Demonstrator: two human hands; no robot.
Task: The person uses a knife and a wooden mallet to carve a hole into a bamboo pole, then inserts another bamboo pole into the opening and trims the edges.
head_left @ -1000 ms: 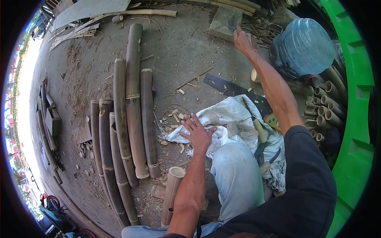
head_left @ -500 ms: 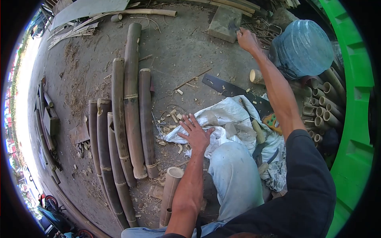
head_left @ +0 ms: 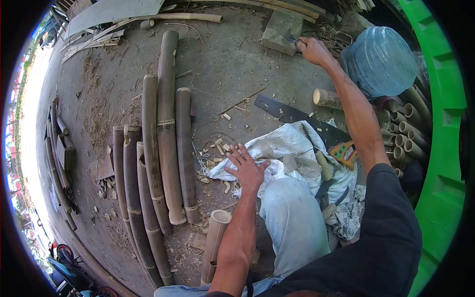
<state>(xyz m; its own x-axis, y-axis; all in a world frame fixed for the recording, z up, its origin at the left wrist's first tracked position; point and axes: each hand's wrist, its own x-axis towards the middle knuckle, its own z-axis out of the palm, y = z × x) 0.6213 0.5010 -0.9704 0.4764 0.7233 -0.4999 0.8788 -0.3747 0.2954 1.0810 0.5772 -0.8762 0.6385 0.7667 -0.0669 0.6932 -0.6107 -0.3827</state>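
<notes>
Dirt and wood chips cover the ground [head_left: 222,64] on my head camera, and it's a busy yard floor. Over on the left of the picture I see a row of long bamboo poles [head_left: 166,133] lying side by side, touching one another, with one shorter bamboo tube [head_left: 213,242] resting near the knee [head_left: 292,218].

Left hand [head_left: 246,168] now: it's flat, fingers spread wide, palm down on the edge of a white sack [head_left: 287,146] spread on the ground. It grips nothing, just presses there. Small offcuts [head_left: 217,145] lie scattered just beside the fingertips.

Right hand [head_left: 312,49] is stretched far out, arm nearly straight, and it's closed around a small dark tool [head_left: 291,38]. I can't tell what kind of tool it is. The tool's tip sits on a grey stone block [head_left: 281,24] at the top of the picture.

Beside that arm I see a big blue water jug [head_left: 378,59], and below it a stack of cut bamboo tubes [head_left: 403,131] with their open ends facing me. One short bamboo piece [head_left: 326,97] lies alone near the forearm. A handsaw [head_left: 297,116] lies on the ground with its blade dark and its orange handle [head_left: 345,152] on the sack. A green plastic wall [head_left: 445,99] curves along the right edge.
</notes>
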